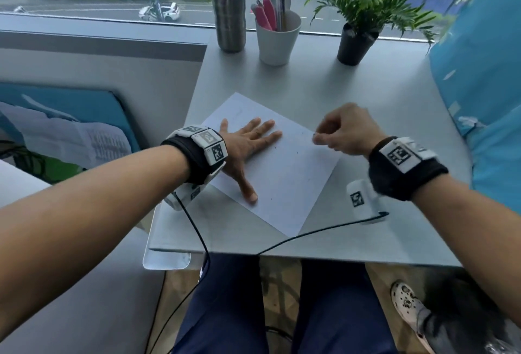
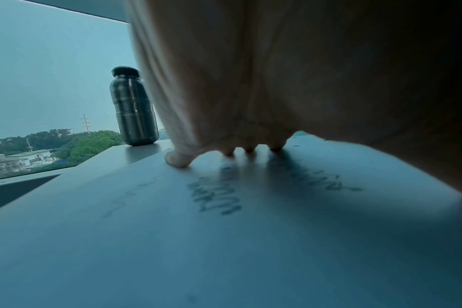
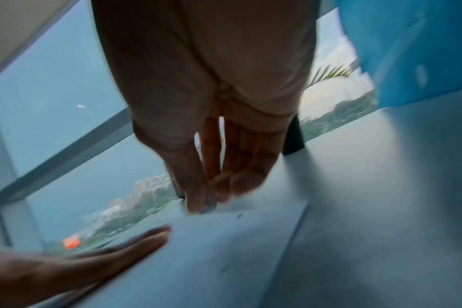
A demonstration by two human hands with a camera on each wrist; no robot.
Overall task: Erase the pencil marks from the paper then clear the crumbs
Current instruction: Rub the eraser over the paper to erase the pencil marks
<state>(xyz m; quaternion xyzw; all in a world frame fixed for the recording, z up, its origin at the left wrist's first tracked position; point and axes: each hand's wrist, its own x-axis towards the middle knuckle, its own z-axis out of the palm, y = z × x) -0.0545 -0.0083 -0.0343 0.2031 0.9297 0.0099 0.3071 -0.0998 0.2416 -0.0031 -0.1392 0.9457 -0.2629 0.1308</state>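
Paper lies askew in the middle of the table, and the job looks only partly done: the left wrist view shows pencil marks under and near the palm, and a few dark specks, perhaps crumbs, dot the sheet. Left hand lies flat on the sheet's left half, fingers straight and spread, pinning it, while the right hand hovers at the sheet's far right edge with fingertips pinched together; whether they hold an eraser I cannot tell.
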